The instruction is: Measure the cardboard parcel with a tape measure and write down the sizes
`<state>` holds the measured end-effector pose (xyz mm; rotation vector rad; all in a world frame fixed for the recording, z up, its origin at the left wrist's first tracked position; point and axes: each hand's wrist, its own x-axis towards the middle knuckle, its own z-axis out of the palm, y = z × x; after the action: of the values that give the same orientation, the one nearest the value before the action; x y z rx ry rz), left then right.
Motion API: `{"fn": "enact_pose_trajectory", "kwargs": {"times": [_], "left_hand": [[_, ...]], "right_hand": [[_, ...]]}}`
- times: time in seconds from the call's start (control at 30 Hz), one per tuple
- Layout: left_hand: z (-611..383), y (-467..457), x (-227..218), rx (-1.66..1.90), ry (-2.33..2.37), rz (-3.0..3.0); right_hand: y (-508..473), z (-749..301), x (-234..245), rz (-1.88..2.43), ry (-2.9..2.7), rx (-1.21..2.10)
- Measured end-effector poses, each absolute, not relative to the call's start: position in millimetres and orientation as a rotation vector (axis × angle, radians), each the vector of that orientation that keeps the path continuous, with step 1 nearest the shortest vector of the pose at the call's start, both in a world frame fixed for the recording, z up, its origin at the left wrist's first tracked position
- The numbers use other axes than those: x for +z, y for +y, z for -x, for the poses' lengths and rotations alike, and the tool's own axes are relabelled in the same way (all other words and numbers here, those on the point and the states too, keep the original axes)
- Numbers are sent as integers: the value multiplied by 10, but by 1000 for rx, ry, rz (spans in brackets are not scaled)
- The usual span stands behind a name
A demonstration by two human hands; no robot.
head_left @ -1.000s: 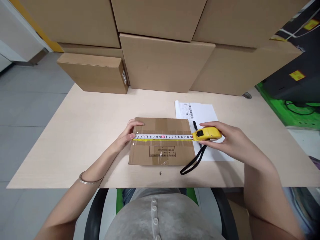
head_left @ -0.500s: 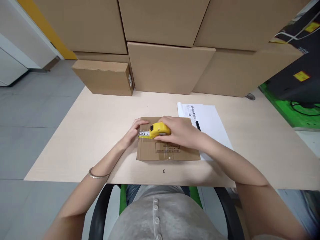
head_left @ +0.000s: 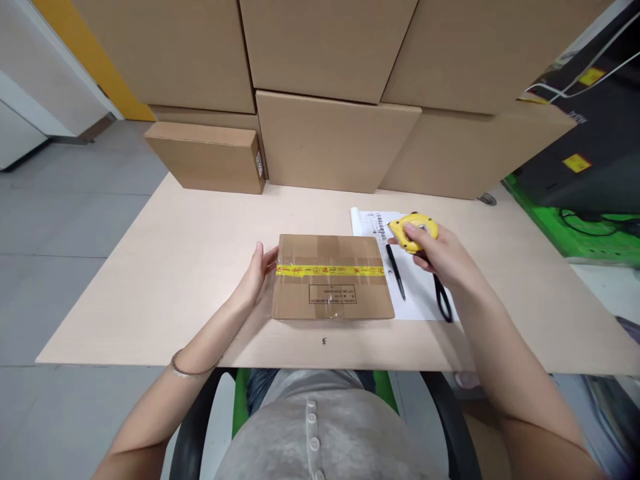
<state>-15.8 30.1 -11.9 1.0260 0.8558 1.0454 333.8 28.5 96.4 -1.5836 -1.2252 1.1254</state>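
Table [head_left: 130, 293] bears the taped carton [head_left: 327, 251], boxes [head_left: 327, 143] behind, grey floor [head_left: 55, 300] alongside.

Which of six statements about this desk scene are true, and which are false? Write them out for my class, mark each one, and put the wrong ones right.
1. The right hand holds a yellow tape measure. True.
2. The left hand holds the tape measure too. False: it is at the left side of the cardboard box.
3. A printed yellow strip runs across the top of the box. True.
4. White paper shows to the right of the box. True.
5. The pen lies on the box. False: it lies on the paper.
6. The bracelet is on the right arm. False: it is on the left.
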Motion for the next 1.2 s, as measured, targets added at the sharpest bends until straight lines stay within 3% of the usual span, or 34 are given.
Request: {"fn": "enact_pose_trajectory", "kwargs": {"times": [0.13,0.3,0.4,0.57,0.8,1.03,1.2], "left_hand": [[20,161,201,992,836,-947],[-30,79,515,1428,850,-991],[-64,110,447,1636,873,-1065],[-56,86,105,1508,860,-1182],[5,101,213,1421,798,-1335],[-206,266,313,1395,749,-1107],[-238,293,149,1479,750,-1010]], "right_hand": [[77,-3217,925,1538,-1204,1208],[-428,-3169,1065,1411,-1111,1060],[-644,-3212,1019,1402,-1082,1055],[-749,-3305,834,1495,-1153,1056],[-501,-3218,1224,1401,-1602,632],[291,-2259,1556,879,-2414,651],[424,-1950,1541,842,-2600,637]]}}
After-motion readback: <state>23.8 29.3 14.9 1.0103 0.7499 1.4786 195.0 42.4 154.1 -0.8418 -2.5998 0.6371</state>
